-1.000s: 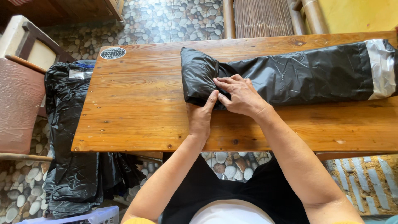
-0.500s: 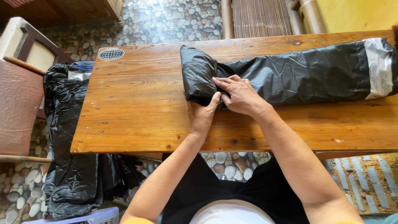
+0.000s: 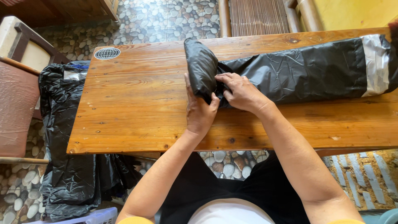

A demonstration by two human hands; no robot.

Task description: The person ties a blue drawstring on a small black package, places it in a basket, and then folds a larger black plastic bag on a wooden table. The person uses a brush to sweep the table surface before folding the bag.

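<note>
Two hands meet at the rolled end of one long black plastic bag [image 3: 290, 72], which lies flat along the far half of your wooden bench [image 3: 137, 108]. Your left hand [image 3: 200, 110] stands on edge against the near side of the rolled bundle [image 3: 202, 68], thumb pressed on the plastic; its fingers wrap behind the roll and are hidden, so how far they close cannot be told. Your right hand [image 3: 242, 92] lies on top where the roll meets the flat part, fingers curled and pinching a fold of the black film; the fingertips are tucked into the creases and hard to make out. The bag's far end bears a pale grey band [image 3: 375, 64] and is cut off at the right edge of the view. One round dark sticker [image 3: 107, 53] sits on the bench's far left corner. A heap of more black plastic [image 3: 70, 166] hangs beside and below the bench's left end, its lower part lost in shadow. A chair [image 3: 18, 83] stands at the left, only partly in view. Pebble-patterned floor [image 3: 166, 20] shows beyond the bench.
</note>
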